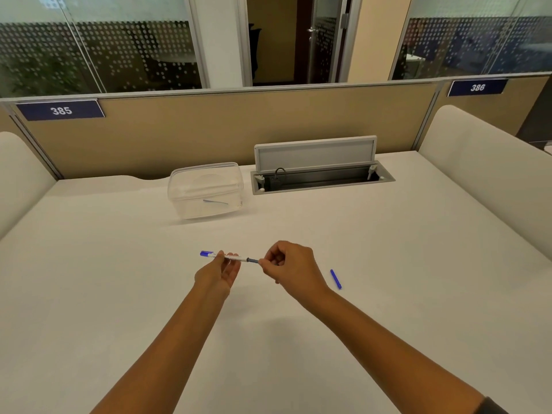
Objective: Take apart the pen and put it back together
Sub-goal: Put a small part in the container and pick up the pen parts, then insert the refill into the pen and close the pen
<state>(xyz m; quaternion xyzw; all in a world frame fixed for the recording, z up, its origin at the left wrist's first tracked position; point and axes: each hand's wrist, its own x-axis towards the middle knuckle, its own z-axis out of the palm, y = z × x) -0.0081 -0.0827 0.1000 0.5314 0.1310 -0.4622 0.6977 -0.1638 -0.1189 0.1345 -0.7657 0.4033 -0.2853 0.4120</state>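
You hold the pen (pixel 228 257) in the air above the desk (pixel 388 234), level and lying across in front of you, between your two hands; your left hand (pixel 219 271) is under the white barrel, palm turned up, with the thumb and the fingertips closed round it, and the blue end piece stands out beyond that hand on its outer side; your right hand (pixel 291 268) has its fingers curled and pinches the dark tip section, just beside the fingertips of the left.

The blue cap (pixel 335 279) is already off; it lies on the desk near the outer side of your right wrist, apart from it and touching nothing; so I judge that you are in the taking-apart half, at the step of loosening the tip section from the barrel; it may equally be the screwing back, since the picture is too small to show a gap at the joint.

The next move asks for a firm, quiet hold of the left hand on the barrel while the right fingers turn the tip and draw it straight away along the line of the pen; keep it level, since a refill or a spring could slip out; put each part down near the cap, within reach of the right hand.
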